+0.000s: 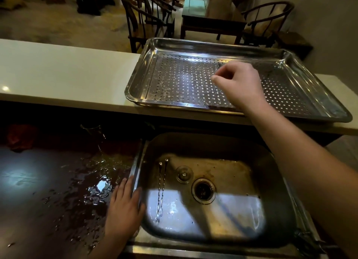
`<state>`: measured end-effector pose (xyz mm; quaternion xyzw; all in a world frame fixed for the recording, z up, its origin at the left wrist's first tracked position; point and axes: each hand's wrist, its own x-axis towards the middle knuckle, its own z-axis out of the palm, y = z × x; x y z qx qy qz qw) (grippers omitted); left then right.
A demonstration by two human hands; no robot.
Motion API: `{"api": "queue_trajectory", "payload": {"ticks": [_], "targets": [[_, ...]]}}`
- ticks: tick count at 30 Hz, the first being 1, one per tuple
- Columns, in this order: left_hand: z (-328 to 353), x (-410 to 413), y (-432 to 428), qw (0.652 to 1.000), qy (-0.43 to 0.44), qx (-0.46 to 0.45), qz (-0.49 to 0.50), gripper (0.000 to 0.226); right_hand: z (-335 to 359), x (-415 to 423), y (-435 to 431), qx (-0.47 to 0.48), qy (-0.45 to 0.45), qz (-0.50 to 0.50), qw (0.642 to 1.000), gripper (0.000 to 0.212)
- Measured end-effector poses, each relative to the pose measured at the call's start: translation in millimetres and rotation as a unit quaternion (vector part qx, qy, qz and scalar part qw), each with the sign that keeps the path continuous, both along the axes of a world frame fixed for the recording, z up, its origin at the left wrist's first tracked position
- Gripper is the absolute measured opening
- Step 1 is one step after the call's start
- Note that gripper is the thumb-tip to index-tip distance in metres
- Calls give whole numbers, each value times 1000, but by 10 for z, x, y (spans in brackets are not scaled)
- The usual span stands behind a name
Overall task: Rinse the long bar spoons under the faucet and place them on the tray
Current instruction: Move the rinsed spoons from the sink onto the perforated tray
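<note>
Two long bar spoons (161, 191) with twisted stems lie side by side on the floor of the steel sink (275, 181), left of the drain, fork ends toward me. My left hand (124, 206) rests flat on the sink's left rim with straight fingers, holding nothing. My right hand (240, 84) hovers over the perforated steel tray (139, 72) on the raised counter. Its fingers are curled, with thumb and forefinger close together. A thin dark line on the tray shows just above its fingers. Whether the hand pinches a spoon is hidden. No faucet is visible.
A drain (203, 190) and a loose stopper (184, 174) sit in the sink. The dark counter (58, 191) on the left is wet with puddles, with a glass (95, 134) at its back. Past the pale raised counter (67, 70) stand chairs and a table.
</note>
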<state>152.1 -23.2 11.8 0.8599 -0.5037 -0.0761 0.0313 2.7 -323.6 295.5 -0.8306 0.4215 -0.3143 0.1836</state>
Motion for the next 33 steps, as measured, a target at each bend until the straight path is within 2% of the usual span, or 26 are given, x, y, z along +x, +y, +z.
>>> {"api": "queue_trajectory", "payload": {"ticks": [3, 6, 8, 10, 13, 15, 17, 22, 25, 33], "targets": [[-21, -2, -1, 1000, 10, -1, 2, 64, -159, -1, 405, -32, -59, 44, 997, 9], [-39, 12, -3, 1000, 7, -3, -3, 71, -557, 10, 766, -33, -104, 77, 991, 8], [-41, 21, -6, 1000, 5, -3, -5, 76, -952, 30, 946, 15, -118, 79, 990, 7], [-61, 23, -9, 1000, 8, 0, -2, 75, -1389, 45, 1101, 121, -118, 73, 983, 7], [-111, 28, -1, 1000, 7, 7, 5, 72, -2050, 86, 1247, 275, -40, 69, 958, 17], [-140, 41, -2, 1000, 0, 8, 5, 67, -2440, 135, 1267, 311, 36, 67, 947, 21], [-164, 48, -8, 1000, -6, 7, 1, 66, -2754, 197, 1263, 341, 98, 60, 933, 14], [-218, 68, 4, 1000, -20, 10, -9, 71, -3418, 388, 1324, 414, 204, 13, 887, 21], [-228, 65, -1, 1000, -23, 2, -12, 72, -3722, 517, 1342, 427, 251, -10, 869, 19], [-223, 56, -5, 999, -32, 12, -14, 73, -4046, 716, 1313, 380, 320, -38, 867, 17]]}}
